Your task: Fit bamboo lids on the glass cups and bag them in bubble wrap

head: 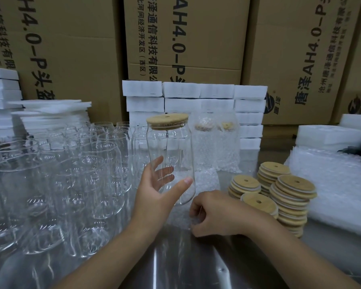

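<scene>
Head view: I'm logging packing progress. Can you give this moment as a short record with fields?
left hand: holds cup, near upright
lid: seated on the cup
right hand: grips bag of bubble wrap lying by the cup's base
spare lids: stacks at right
bare cups: crowded at left
wrapped cups: two, standing behind
</scene>
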